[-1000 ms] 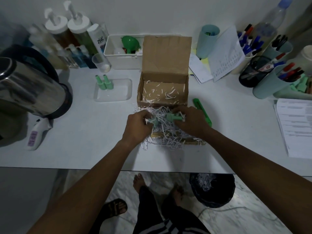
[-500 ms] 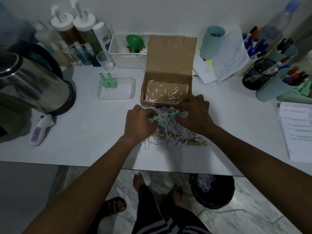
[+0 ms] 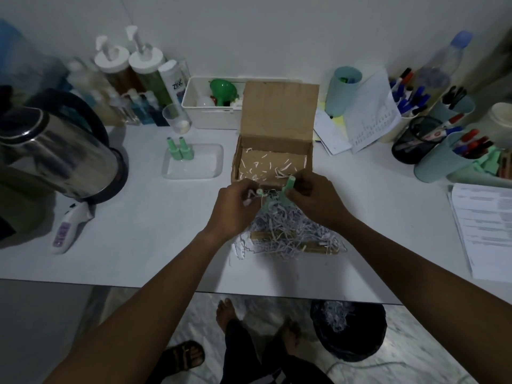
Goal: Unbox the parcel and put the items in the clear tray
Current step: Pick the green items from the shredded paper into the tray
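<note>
Right hand (image 3: 315,199): fingers pinched on a small green bottle (image 3: 288,189), its cap pointing up and away, just above the near edge of the box.
Left hand (image 3: 235,206): fingers curled in and pinching a second green bottle (image 3: 265,202), with paper strands caught across it; most of that bottle is hidden by the fingers.
Bottles against the grip: the two sit side by side between the hands, raised over the paper, close to touching each other.
Shredded paper (image 3: 288,231): a loose whitish heap under both hands, spilling over a flat piece of cardboard toward the counter's near edge.
Cardboard box (image 3: 274,162): open, lid flap standing upright at the back, only scattered paper scraps on its floor.
Clear tray (image 3: 194,166): just left of the box, holding two upright green bottles (image 3: 180,149) in its far left corner.
Counter (image 3: 144,223): white, dimly lit, running against a pale wall.
Left side: a steel electric kettle (image 3: 58,156) and a white handheld thermometer (image 3: 69,227) near it; pump bottles stand behind.
Back: a white bin (image 3: 205,117) with a green funnel (image 3: 223,90) inside.
Right side: cups of pens (image 3: 443,159) and printed sheets (image 3: 484,228).
Floor: marbled tile, a black waste bin (image 3: 349,333) holding shredded paper, bare feet and a sandal.
</note>
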`<state>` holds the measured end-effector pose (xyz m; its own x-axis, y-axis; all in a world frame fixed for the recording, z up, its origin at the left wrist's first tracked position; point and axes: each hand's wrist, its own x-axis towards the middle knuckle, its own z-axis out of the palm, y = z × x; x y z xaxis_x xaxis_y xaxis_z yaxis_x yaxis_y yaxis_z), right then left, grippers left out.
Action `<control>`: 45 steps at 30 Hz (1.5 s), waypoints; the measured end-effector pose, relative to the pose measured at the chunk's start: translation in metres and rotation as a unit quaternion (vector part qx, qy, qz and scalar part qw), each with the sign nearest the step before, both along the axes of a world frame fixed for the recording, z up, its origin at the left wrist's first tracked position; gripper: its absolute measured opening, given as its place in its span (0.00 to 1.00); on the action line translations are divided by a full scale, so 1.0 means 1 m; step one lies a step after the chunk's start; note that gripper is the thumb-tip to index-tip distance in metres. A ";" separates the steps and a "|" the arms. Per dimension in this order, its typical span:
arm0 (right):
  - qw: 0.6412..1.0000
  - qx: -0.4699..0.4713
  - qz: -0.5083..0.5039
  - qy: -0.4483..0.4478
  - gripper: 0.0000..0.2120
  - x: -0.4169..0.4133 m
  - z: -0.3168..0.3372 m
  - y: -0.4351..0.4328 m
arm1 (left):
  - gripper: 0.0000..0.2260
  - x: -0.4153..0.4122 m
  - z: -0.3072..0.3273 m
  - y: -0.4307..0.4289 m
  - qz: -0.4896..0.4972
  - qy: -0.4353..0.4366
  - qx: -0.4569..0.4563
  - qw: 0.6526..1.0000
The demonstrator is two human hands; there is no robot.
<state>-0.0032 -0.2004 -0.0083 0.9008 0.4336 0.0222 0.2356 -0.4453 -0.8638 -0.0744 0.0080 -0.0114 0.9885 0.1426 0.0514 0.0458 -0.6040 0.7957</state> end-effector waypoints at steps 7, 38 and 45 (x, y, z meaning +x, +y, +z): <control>0.998 -0.029 0.031 -0.043 0.02 -0.009 -0.009 0.002 | 0.13 -0.004 -0.012 -0.008 0.005 0.024 0.017 1.000; 0.984 0.099 0.020 0.148 0.11 -0.019 -0.003 -0.007 | 0.04 0.009 0.000 -0.027 0.121 0.152 -0.434 0.880; 0.967 0.107 -0.010 0.233 0.16 -0.013 -0.016 -0.001 | 0.07 0.001 -0.008 -0.018 0.067 0.194 -0.452 0.868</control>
<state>-0.0162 -0.2014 -0.0246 0.8423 0.4471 -0.3012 -0.2079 -0.2460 -0.9467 -0.0730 -0.0102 -0.0193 0.8780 0.0673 -0.4739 0.4372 0.2903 0.8512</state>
